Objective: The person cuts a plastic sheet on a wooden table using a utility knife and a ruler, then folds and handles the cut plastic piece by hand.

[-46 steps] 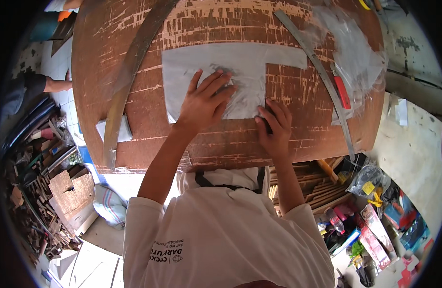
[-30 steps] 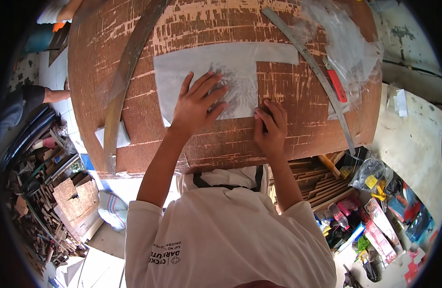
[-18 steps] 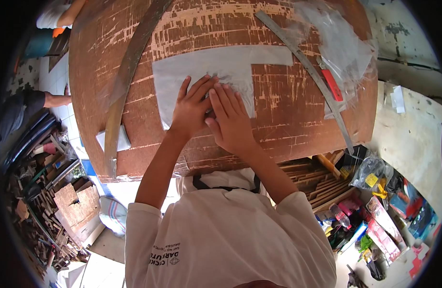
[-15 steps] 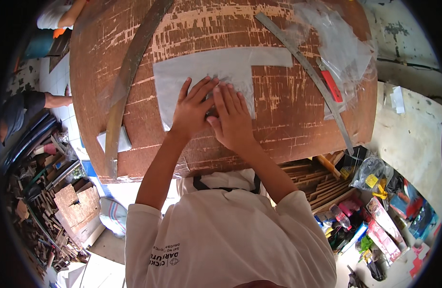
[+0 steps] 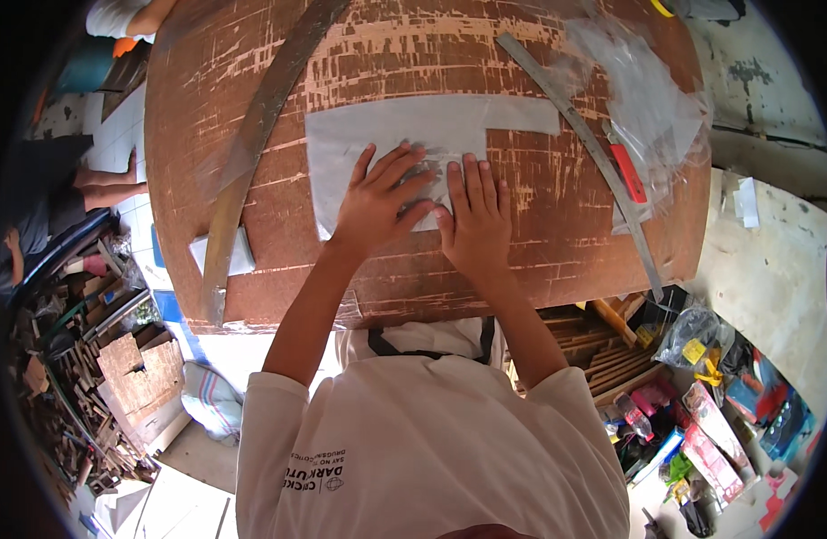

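Note:
A pale grey, translucent sheet (image 5: 359,128), seemingly plastic, lies flat on the worn brown tabletop (image 5: 278,193). It has an L-like outline, with a narrow strip reaching right along its far edge. My left hand (image 5: 377,199) rests on the sheet's near part, fingers spread. My right hand (image 5: 476,216) lies at the sheet's right edge with fingers stretched out and side by side, partly over the bare wood. Neither hand holds anything. The palms hide some of the sheet's near edge.
A long metal strip (image 5: 252,153) lies to the left over a small folded sheet (image 5: 243,253). To the right are a thinner metal ruler (image 5: 579,126), a red cutter knife (image 5: 627,172) and crumpled clear plastic (image 5: 651,99). Another person's legs (image 5: 108,187) show at far left.
My hands have moved apart: the right one slid right to the sheet's edge, and the left one's fingers spread wider. The whole view has shifted slightly.

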`<action>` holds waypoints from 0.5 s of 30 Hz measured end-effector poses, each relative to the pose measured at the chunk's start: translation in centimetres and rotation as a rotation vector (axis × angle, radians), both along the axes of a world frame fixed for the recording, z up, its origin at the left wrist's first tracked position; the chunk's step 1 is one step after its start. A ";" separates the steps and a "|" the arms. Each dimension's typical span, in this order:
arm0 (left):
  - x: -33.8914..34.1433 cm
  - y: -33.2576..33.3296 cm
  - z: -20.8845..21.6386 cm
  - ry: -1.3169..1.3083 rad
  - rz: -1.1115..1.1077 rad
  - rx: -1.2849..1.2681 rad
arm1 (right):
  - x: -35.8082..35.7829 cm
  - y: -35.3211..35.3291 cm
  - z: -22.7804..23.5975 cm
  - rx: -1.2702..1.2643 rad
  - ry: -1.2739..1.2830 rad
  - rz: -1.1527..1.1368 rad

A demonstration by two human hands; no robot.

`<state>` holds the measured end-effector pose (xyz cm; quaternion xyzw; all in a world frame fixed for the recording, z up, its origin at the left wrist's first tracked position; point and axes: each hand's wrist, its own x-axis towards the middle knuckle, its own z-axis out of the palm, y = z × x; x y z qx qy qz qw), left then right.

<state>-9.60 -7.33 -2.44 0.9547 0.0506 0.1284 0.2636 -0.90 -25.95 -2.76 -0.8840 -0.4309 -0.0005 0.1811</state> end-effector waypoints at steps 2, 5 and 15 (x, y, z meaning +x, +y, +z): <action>0.1 0.2 0.1 -0.018 -0.003 -0.001 | 0.1 -0.1 -0.1 -0.006 -0.014 -0.007; -0.1 1.0 0.6 -0.039 0.043 -0.203 | 0.0 -0.1 -0.2 -0.005 -0.035 -0.006; -3.2 1.4 1.1 -0.047 0.220 -0.028 | 0.1 -0.2 -0.4 -0.009 -0.075 0.002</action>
